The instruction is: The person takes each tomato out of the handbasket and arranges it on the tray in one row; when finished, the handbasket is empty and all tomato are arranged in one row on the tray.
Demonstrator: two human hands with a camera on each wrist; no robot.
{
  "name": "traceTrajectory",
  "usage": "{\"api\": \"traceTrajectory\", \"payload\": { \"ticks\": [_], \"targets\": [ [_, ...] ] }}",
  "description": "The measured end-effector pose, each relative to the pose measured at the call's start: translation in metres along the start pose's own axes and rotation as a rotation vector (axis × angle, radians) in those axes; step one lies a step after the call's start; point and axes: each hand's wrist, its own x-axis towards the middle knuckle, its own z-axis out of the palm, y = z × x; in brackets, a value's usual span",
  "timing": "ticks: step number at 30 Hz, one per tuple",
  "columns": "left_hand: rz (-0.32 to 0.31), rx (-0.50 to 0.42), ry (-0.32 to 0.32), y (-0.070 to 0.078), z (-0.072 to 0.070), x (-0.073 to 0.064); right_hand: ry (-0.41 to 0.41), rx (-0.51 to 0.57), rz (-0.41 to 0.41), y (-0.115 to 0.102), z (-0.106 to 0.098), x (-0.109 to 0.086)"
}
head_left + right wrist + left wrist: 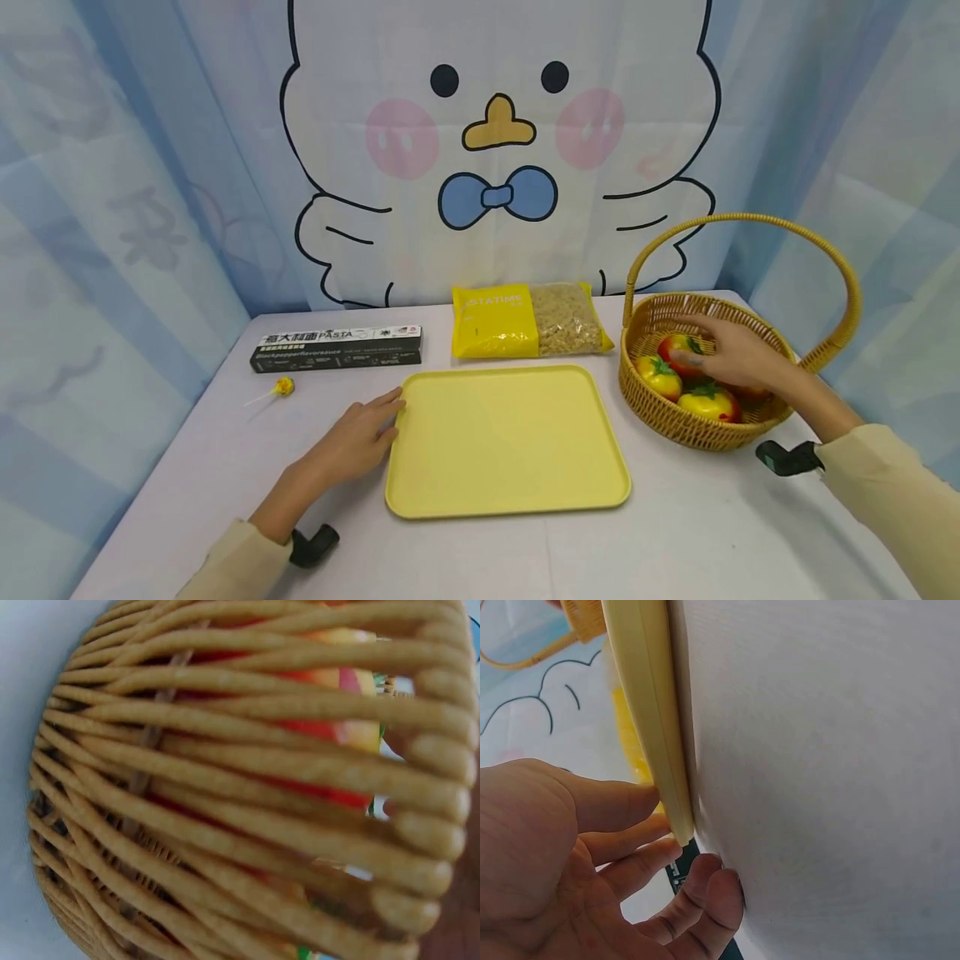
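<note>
My left hand (362,440) is at the left side of a yellow rectangular tray (510,442), its fingertips right at the rim. In the left wrist view, the thumb (619,804) meets the tray's edge (656,712) and the other fingers spread loosely beside it. On the right, my right hand (731,354) reaches into a wicker basket (675,425) with its thumb and forefinger extended over a red tomato (677,357). Yellow-and-red tomatoes (708,403) lie around it. Weave hides most of that hand in the right wrist view.
Behind the tray lies a yellow bag of pasta (495,321). A black-and-white pasta box (337,348) and a lollipop (283,387) are at the left. The basket's tall handle (750,218) arches above the right hand. Curtains surround the white-covered table (480,558).
</note>
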Motion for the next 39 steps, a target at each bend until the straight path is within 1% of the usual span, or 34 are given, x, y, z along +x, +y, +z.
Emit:
{"api": "traceTrajectory", "payload": {
  "ticks": [3,9,20,23,30,35,39],
  "targets": [
    [0.003,0.0,0.0,0.0,0.0,0.0,-0.007,0.006,-0.002,0.002,0.0,0.0],
    [-0.012,-0.005,0.0,0.0,0.001,0.0,-0.028,0.023,-0.006,0.007,-0.002,0.002],
    [-0.009,-0.004,0.003,0.002,-0.001,-0.002,-0.049,0.021,-0.1,0.009,-0.009,0.007],
    [-0.009,-0.003,0.003,0.002,-0.001,-0.002,-0.066,0.043,-0.115,0.011,-0.01,0.009],
    [-0.01,-0.001,-0.003,0.001,0.0,-0.001,-0.117,0.091,-0.079,0.016,-0.015,0.014],
    [-0.006,-0.001,0.0,0.001,0.001,-0.001,-0.138,0.114,-0.087,0.019,-0.018,0.017],
    [-0.016,-0.005,-0.006,0.0,0.001,0.001,-0.159,0.127,-0.085,0.02,-0.019,0.019]
  ]
}}
